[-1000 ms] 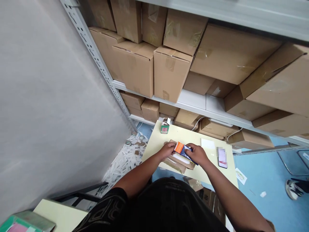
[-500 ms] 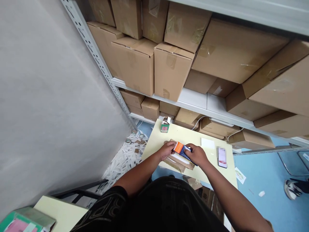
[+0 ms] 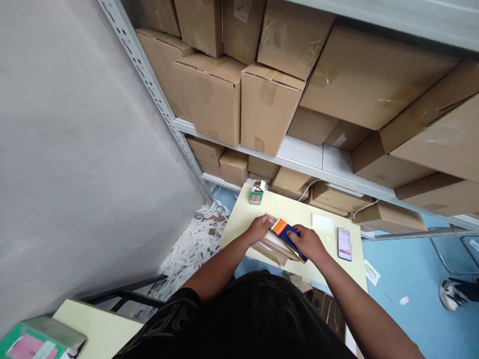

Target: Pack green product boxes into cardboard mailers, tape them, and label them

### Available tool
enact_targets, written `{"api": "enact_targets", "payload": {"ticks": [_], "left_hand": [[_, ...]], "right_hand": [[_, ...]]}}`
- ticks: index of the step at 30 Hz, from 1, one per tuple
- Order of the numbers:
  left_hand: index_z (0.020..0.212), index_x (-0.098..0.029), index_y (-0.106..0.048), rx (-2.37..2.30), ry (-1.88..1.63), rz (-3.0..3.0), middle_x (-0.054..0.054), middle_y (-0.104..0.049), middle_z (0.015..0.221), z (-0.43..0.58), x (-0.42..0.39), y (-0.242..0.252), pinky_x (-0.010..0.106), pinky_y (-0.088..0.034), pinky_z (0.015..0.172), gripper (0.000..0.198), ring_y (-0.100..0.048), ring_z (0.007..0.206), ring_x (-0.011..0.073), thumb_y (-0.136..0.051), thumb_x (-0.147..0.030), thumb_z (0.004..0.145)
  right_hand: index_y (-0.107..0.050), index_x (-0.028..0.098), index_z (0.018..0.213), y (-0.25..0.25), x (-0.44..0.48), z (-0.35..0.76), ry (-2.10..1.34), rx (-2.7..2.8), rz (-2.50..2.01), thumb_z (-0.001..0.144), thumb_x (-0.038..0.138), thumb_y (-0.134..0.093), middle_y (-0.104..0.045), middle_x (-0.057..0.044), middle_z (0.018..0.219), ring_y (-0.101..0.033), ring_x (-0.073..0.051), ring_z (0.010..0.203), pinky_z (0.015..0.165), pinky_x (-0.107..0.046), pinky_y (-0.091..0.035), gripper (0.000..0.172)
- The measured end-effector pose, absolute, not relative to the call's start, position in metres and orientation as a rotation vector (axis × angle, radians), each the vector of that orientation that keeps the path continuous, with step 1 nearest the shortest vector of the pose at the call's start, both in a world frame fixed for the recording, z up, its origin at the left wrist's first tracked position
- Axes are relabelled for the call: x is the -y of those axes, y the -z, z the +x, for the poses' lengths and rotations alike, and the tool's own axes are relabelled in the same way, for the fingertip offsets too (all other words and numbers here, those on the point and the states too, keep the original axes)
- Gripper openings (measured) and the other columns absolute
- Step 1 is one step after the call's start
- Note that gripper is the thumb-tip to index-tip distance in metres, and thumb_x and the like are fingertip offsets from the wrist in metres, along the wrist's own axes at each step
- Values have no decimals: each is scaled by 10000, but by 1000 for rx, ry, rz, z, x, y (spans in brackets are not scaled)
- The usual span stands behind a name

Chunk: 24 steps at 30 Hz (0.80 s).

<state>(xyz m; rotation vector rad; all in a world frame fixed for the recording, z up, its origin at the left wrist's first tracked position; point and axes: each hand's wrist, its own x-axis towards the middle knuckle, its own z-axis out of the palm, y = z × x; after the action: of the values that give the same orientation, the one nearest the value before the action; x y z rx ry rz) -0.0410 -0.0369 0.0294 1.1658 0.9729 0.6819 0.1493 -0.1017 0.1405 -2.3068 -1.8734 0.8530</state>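
Observation:
My right hand [image 3: 306, 243] grips a flat blue packet [image 3: 285, 232] with an orange band and a white end, thumb on top. A thin yellow edge shows along its lower side. The packet is tilted above brown cardboard [image 3: 275, 253], which has white paper showing on it. My left hand [image 3: 259, 229] is closed at the cardboard's upper left edge, its fingertips close by the packet's white end. Whether those fingertips also touch the packet is hard to see.
On the pale yellow table [image 3: 239, 214] are a green box [image 3: 256, 198], a white pad [image 3: 322, 222] and a phone [image 3: 344, 244]. Shelves of cardboard boxes [image 3: 269, 109] rise behind. Paper strips [image 3: 190, 244] cover the floor at left. Another person's shoe [image 3: 451, 295] shows at right.
The packet has turned slightly, and more of its blue face shows. My left fingertips have shifted from the packet's white end to the cardboard edge beside it.

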Motion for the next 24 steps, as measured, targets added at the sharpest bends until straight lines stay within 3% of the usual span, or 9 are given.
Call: {"api": "enact_targets", "payload": {"ticks": [4,16,24], "left_hand": [[892,-186,-682,-1144,-689,1457,24,-705,830,-66,25,-32,296,-481,764,282,-632,803,194,-506,-397,956],[878,-205,-655,-1511,-650,1525,44,-701,831,-109,25,20,324,-494,797,228,-661,823,216,-452,-283,945],[897,-200,-660,-1461,-596,1197,-7,-652,732,-100,41,33,252,-482,587,192,-615,591,143,-537,-343,928]], "right_hand": [[-741,264,1121,-141,103,153,-889,1892,-2270,960,515,-515,-788,-52,936,-709,-219,835,694,-273,-427,375],[-747,322,1194,-123,108,159,-808,2066,-2329,933,521,-536,-801,-42,959,-728,-251,880,688,-293,-429,390],[-750,346,1212,-120,113,171,-838,1992,-2250,930,498,-548,-801,-5,932,-731,-222,857,729,-289,-477,379]]}}
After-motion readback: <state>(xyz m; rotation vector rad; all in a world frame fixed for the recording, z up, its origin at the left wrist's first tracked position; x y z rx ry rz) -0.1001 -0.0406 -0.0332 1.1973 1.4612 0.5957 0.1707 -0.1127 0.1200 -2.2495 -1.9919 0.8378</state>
